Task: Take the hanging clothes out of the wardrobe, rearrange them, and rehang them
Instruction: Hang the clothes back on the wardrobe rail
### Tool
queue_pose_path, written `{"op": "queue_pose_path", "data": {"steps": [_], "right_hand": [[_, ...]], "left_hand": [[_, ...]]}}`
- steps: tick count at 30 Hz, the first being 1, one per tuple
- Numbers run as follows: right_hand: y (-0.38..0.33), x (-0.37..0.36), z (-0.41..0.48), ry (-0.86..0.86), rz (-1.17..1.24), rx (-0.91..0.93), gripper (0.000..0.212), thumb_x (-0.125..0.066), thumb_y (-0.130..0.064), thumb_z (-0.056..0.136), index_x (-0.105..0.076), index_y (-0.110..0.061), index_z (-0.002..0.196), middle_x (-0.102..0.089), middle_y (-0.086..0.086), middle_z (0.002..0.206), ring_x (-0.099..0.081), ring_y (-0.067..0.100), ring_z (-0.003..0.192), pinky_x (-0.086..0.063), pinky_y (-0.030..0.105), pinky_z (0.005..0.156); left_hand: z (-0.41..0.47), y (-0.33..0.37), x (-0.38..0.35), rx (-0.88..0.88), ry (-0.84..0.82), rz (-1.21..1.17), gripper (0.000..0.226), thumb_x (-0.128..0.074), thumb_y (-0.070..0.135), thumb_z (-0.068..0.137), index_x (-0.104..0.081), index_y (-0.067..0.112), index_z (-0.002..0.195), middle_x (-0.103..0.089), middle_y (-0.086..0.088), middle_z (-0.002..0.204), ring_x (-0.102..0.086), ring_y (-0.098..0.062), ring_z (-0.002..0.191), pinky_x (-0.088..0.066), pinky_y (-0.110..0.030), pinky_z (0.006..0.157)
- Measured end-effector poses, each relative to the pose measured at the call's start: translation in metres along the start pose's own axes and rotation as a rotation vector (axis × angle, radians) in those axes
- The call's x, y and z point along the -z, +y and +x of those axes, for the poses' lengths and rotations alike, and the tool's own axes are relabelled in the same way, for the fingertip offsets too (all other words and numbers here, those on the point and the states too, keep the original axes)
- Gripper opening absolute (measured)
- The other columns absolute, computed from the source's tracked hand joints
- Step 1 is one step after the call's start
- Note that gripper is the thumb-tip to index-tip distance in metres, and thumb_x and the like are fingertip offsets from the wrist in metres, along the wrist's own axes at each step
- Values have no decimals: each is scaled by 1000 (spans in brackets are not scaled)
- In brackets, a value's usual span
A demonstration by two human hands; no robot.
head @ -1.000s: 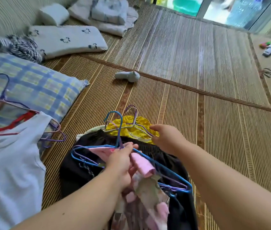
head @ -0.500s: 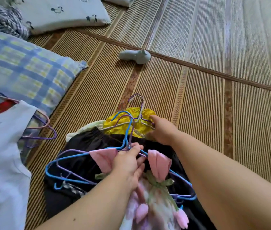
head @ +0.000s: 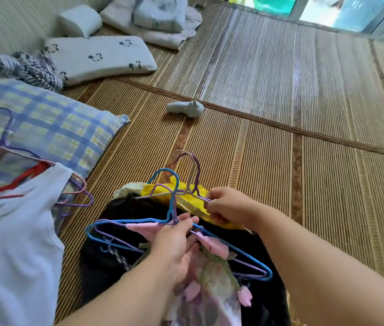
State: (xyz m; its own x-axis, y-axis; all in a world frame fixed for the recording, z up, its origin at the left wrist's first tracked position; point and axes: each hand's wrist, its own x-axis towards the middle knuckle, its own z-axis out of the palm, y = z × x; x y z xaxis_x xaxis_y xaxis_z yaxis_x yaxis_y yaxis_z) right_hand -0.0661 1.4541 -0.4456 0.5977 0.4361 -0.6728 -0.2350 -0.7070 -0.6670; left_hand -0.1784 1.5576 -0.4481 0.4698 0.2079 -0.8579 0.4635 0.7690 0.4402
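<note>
While the blue hanger (head: 164,170) is gripped by the left hand (head: 174,243), the thin hanger (head: 194,175) on the yellow top (head: 200,209) is pinched by the right hand (head: 228,205). The top is laid on the mat (head: 256,161), at one o'clock from the left hand.

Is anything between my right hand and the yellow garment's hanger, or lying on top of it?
Nothing stands between them: the right hand pinches the purple hanger on the yellow garment. But the blue hanger, gripped by the left hand, has its hook lying across that garment.
</note>
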Motion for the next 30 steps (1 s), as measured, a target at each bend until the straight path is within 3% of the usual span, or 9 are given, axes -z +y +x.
{"op": "queue_pose_path", "data": {"steps": [2, 5, 7, 11, 15, 20, 23, 27, 30], "right_hand": [[-13, -1, -31, -75, 50, 22, 12, -61, -19, 86, -62, -20, 74, -54, -4, 56, -47, 11, 51, -40, 25, 51], [-36, -2, -89, -116, 5, 59, 14, -59, -32, 91, -64, -23, 82, -55, -8, 63, -48, 8, 58, -39, 23, 55], [-54, -4, -131, -111, -8, 98, 11, -60, -28, 92, -64, -20, 86, -56, -6, 69, -50, 10, 64, -39, 24, 59], [-92, 0, -214, -126, 35, 160, 4, -64, -15, 88, -65, -10, 86, -59, 7, 75, -52, 13, 61, -39, 22, 52], [-131, 3, -284, -147, 74, 245, 16, -63, -9, 87, -63, -15, 72, -61, 5, 68, -55, 9, 51, -41, 17, 46], [-170, -16, -359, -229, 114, 349, 12, -61, -4, 88, -60, -12, 78, -59, 0, 59, -53, 10, 49, -41, 24, 51], [-186, -36, -402, -189, 30, 426, 15, -63, -5, 84, -60, -16, 76, -59, -1, 64, -53, 10, 57, -43, 25, 56], [-200, -62, -466, -197, 20, 456, 15, -63, -6, 83, -66, -11, 98, -66, 8, 75, -59, 15, 59, -49, 28, 59], [-209, -79, -515, -202, 22, 501, 16, -65, -7, 85, -66, 5, 95, -65, 15, 75, -61, 23, 62, -54, 46, 77]], "left_hand": [[-30, 3, -3, -25, -22, -41, 19, -49, 2, 94, -58, 15, 85, -70, -2, 61, -62, -15, 43, -48, -22, 39], [-88, 6, -4, -82, -48, -24, 20, -48, 1, 94, -57, 16, 84, -67, -4, 57, -59, -17, 44, -47, -22, 39], [-131, 6, -2, -116, -69, -4, 21, -48, 1, 94, -60, 15, 84, -70, -4, 62, -62, -19, 54, -50, -24, 45], [-213, 9, 6, -169, -97, 2, 19, -50, 1, 93, -64, 14, 90, -69, -8, 77, -62, -22, 66, -47, -29, 61], [-283, 18, 19, -225, -97, -7, 17, -56, 2, 89, -66, 15, 93, -69, -7, 82, -62, -19, 69, -46, -25, 57], [-362, 29, 42, -344, -123, 26, 15, -59, 7, 89, -69, 16, 96, -68, -2, 78, -61, -14, 71, -40, -24, 59], [-411, 35, 59, -459, -115, 8, 14, -60, 3, 86, -70, 12, 80, -67, -2, 66, -61, -12, 56, -41, -20, 51], [-481, 31, 80, -604, -119, 0, 28, -62, -1, 84, -74, 11, 62, -67, -7, 64, -62, -14, 51, -44, -18, 44], [-533, 19, 94, -684, -92, -36, 25, -63, -3, 83, -72, 9, 63, -68, -8, 68, -64, -16, 57, -44, -28, 62]]}}
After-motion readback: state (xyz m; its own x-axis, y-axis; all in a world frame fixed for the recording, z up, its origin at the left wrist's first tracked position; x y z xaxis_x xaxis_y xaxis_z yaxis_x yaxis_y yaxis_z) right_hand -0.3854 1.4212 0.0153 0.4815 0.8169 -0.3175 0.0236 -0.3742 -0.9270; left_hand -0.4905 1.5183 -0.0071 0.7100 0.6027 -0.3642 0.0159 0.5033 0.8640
